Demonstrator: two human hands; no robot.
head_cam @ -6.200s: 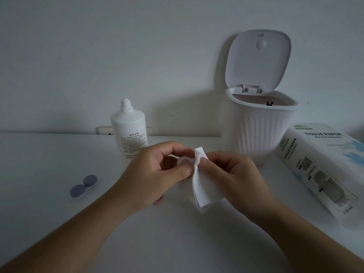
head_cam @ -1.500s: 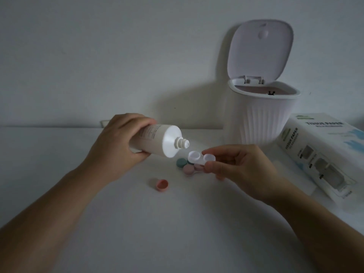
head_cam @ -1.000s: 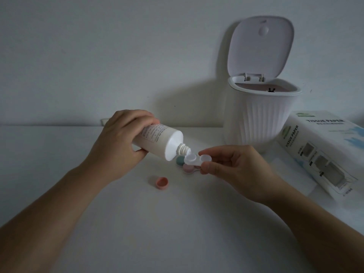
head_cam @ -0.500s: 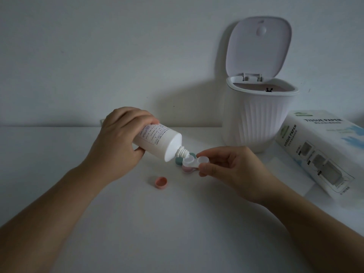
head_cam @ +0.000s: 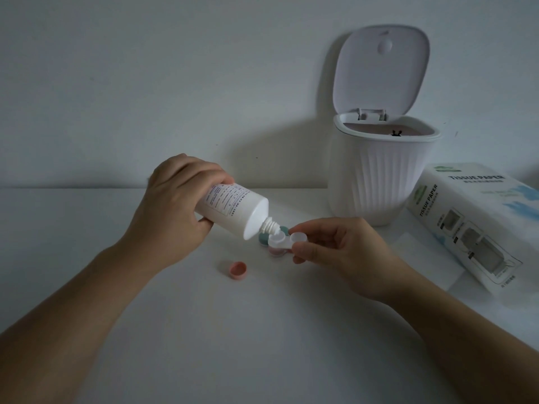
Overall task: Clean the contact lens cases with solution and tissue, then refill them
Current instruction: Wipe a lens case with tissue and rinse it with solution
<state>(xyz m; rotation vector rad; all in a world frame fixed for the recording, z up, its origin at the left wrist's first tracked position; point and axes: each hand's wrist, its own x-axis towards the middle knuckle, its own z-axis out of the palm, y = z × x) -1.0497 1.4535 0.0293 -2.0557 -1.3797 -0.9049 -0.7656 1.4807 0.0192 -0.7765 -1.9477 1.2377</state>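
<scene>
The white lens case (head_cam: 282,242) is held above the bench (head_cam: 262,330), pinched at its right well by the curled fingers of the right hand (head_cam: 335,249). The solution bottle (head_cam: 233,208) is gripped round its body by the left hand (head_cam: 178,208) and tilted, nozzle at the left well. The case is judged light, rigid and slippery when wet, so it is best taken by the rim. The bottle is judged squeezable and best held mid-body.

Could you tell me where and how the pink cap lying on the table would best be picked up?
Probably by its ribbed side wall, from straight above: the pink cap lies alone on the table, low and round, so thumb and finger can pinch opposite sides of its rim.
</scene>
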